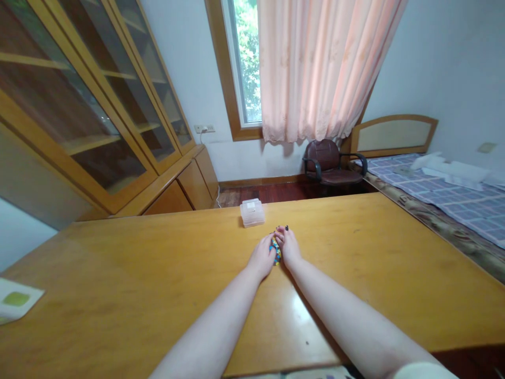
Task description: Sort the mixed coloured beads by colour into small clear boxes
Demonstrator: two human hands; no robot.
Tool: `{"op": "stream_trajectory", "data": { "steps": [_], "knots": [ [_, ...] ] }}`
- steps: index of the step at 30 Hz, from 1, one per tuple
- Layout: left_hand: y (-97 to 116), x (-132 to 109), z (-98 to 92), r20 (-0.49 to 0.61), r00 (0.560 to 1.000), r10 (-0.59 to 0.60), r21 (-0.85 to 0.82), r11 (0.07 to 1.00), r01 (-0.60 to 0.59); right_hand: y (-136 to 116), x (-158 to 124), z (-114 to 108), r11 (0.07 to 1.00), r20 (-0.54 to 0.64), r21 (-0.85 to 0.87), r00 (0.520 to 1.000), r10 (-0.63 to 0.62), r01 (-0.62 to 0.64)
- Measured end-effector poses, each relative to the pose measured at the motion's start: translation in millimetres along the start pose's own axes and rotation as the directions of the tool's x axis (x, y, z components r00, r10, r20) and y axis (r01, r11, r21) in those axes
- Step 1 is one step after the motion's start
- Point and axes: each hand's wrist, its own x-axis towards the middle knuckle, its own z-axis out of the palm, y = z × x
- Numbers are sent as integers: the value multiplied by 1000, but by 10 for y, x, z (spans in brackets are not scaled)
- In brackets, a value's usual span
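Over the middle of the wooden table, my two hands meet around a small cluster of blue, yellow and other bright bits (276,255); its exact kind is too small to make out. My left hand (262,256) curls against its left side, with the thumb lying over it. On the other side, my right hand (291,248) bends its fingers in at the far end of the cluster, dark nails showing. Part of the cluster is hidden by the fingers. Just beyond the hands stands a clear plastic box (252,212) with a pale label, near the table's far edge.
The yellow-brown table (158,284) spreads wide to both sides. A white sheet with a green patch (18,300) lies at its left edge. Beyond are a glass-fronted cabinet (130,100), a brown armchair (331,163) and, right, a bed with a checked cover (445,195).
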Motion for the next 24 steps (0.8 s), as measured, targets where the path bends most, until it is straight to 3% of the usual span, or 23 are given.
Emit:
{"op": "stream_trajectory", "data": {
  "steps": [3,4,7,9,12,16,20,24],
  "knots": [
    [-133,-54,-84,-72,997,-14,26,1000,16,-101,30,-138,973,73,-225,996,-44,60],
    [-190,-90,-150,-86,996,-3,65,998,8,-166,38,-220,932,121,-338,988,-94,130],
    [-378,-230,-431,-97,994,48,250,968,-22,-409,38,-522,661,368,-616,899,-240,428],
    [-483,-315,-616,-83,996,39,356,934,-7,-547,13,-700,470,455,-710,851,-264,525],
    [-546,-380,-747,-119,986,-116,473,867,159,-624,-63,-838,232,483,-816,845,-228,529],
    [-461,-396,-644,-165,965,-202,554,791,260,-568,-174,-808,22,551,-828,821,-149,560],
    [-380,-423,-518,-52,977,-208,557,806,202,-536,-210,-722,-119,528,-846,847,-60,520],
    [-386,-435,-504,-23,972,-236,577,791,205,-524,-188,-684,-186,498,-847,866,49,498]
  ]
}}
